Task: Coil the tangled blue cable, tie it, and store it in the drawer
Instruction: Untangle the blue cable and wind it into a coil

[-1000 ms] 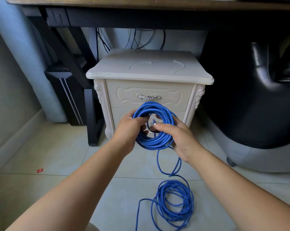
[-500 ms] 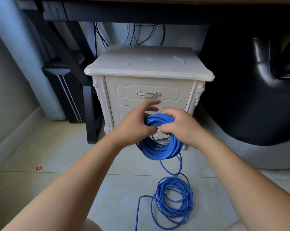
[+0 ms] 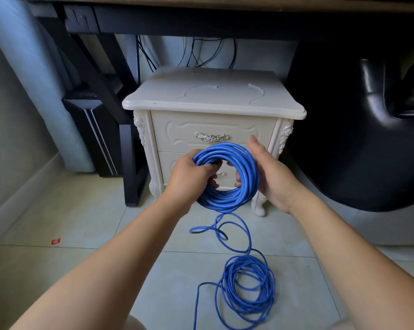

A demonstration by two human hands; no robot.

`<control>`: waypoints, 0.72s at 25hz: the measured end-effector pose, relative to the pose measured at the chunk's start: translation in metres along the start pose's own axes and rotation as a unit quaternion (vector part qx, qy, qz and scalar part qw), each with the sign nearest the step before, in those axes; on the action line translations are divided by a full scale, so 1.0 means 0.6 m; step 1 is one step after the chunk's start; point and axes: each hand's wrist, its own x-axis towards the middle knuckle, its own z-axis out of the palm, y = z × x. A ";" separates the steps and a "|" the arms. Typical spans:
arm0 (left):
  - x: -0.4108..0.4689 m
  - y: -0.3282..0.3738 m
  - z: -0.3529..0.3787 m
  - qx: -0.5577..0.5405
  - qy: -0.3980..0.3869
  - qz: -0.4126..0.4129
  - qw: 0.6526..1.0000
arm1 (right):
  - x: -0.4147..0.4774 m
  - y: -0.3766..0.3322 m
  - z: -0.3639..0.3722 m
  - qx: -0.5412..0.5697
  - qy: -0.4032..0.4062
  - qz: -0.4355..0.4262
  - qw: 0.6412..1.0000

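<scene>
Holding the blue cable as a thick upright ring in the air, with the left hand curled tight round its left side and the right hand wrapped round its right side, thumb raised. Trailing from the ring's bottom down to a loose heap on the tiled floor. Just behind, closed drawers of a cream nightstand under a dark desk.

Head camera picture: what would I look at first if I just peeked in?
The bright blue cable coil jumps out, held up in the middle by the left hand and the right hand. Right behind it stands a white cabinet with its drawers closed. More loose cable lies in a messy pile on the floor below.
</scene>
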 end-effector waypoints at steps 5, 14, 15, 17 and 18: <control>-0.004 0.008 0.006 0.005 0.013 0.012 1.000 | 0.000 -0.011 0.006 -0.118 0.136 -0.036 0.983; 0.004 0.000 0.001 -0.007 0.105 -0.011 0.994 | -0.008 -0.002 0.029 -0.101 -0.012 0.029 0.994; 0.005 0.000 0.001 -0.022 0.116 -0.017 0.993 | -0.008 0.002 0.033 -0.083 -0.019 0.024 0.996; 0.004 -0.003 0.003 -0.055 0.129 -0.032 0.990 | -0.006 0.012 0.044 -0.025 0.017 -0.005 1.000; 0.002 -0.003 0.006 -0.066 0.129 -0.041 0.989 | -0.004 0.016 0.048 0.001 0.045 -0.017 0.999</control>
